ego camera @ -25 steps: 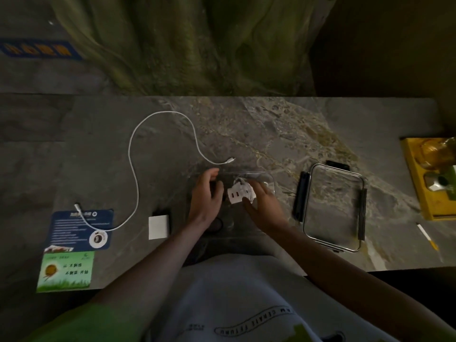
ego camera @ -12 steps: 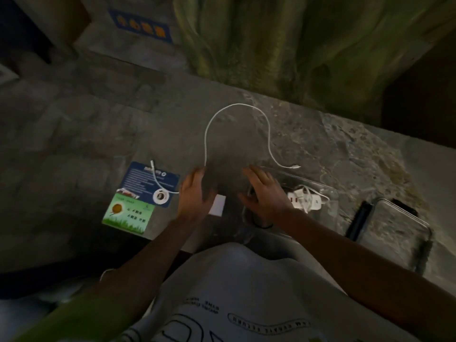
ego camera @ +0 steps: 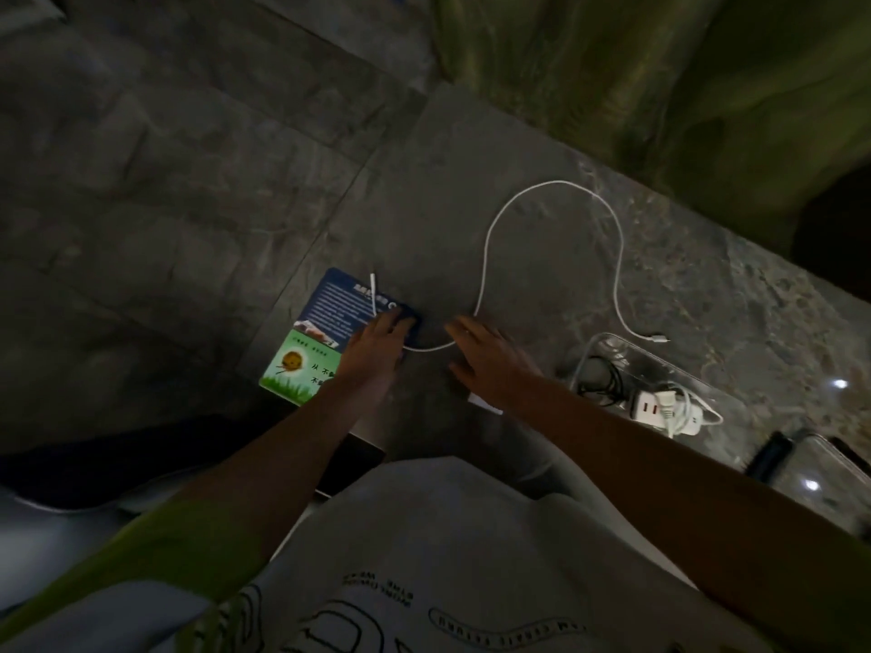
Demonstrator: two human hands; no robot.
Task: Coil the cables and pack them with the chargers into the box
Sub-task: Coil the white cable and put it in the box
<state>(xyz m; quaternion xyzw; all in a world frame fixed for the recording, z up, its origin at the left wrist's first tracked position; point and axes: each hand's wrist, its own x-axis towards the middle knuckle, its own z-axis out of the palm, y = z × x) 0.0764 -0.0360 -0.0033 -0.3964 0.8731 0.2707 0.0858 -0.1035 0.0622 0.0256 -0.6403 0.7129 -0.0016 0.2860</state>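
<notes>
The left hand (ego camera: 377, 344) lay spread over the white cable (ego camera: 485, 256) near its plug, gripping nothing that showed; the right hand (ego camera: 490, 362) hovered open beside it. Gathering had begun; coiling toward the clear box (ego camera: 707, 386), charger (ego camera: 660, 410) inside, seemingly came next.

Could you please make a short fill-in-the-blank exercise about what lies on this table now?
1. The long cable lying loose on the table has the colour ____.
2. The white charger already lies inside the clear ____.
3. The left hand rests on the blue and green ____.
4. A coiled cable of ____ colour lies in the container beside the white charger.

Missing words: white; box; cards; black
</notes>
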